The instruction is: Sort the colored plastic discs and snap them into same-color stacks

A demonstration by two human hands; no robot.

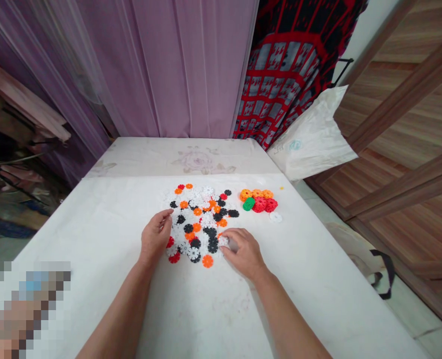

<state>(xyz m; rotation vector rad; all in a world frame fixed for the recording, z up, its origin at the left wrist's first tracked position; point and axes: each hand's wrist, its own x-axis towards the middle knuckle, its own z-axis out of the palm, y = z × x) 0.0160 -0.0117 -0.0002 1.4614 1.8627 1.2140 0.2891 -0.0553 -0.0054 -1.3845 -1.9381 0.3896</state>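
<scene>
A loose pile of notched plastic snowflake discs point(196, 227) in white, black, orange and red lies on the white-covered table. At the pile's left edge is my left hand point(155, 236), its thumb and fingers apart with nothing visible between them. On the right side my right hand point(245, 251) has its thumb and fingertips closed on a white snowflake disc point(224, 241). Close to that hand, an orange disc point(207, 261) lies flat at the pile's front. Stacked orange discs point(257, 194), red discs point(260, 204) and a green disc point(248, 204) sit apart to the right.
A single white disc point(276, 217) lies below the sorted stacks. Past the right table edge stands a white bag point(311, 142). Purple curtains point(191, 70) hang behind the table point(94, 209), and wooden doors point(404, 149) stand at right. The lower left corner is pixelated.
</scene>
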